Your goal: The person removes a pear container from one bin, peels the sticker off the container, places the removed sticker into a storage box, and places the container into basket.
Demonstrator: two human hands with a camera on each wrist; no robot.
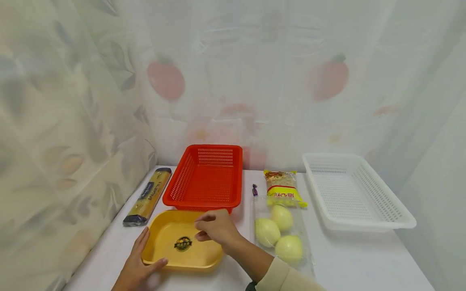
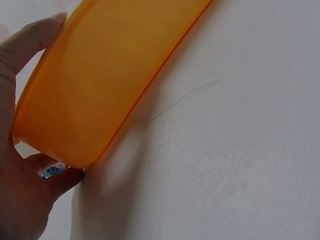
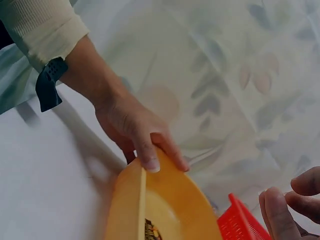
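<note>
A yellow oval-cornered plastic tray (image 1: 165, 228) with a round dark logo on its floor lies at the front left in the head view. My left hand (image 1: 135, 260) grips its near left corner, thumb over the rim and fingers along the outer wall. In the left wrist view the tray's orange-lit side (image 2: 95, 85) runs between thumb and fingers. Over the tray's right part is my right hand (image 1: 218, 229), fingers loosely bent, thumb and forefinger a little apart. Nothing shows between the right fingertips (image 3: 276, 205) in the right wrist view.
Behind the tray stands a red basket (image 1: 214, 186), with a spaghetti pack (image 1: 149, 196) left of it. Right of the tray lies a clear pack of three pale yellow round fruits (image 1: 267, 232). Beyond are a purple-wrapped sweet (image 1: 255, 190), a yellow food bag (image 1: 282, 186) and a white basket (image 1: 346, 194).
</note>
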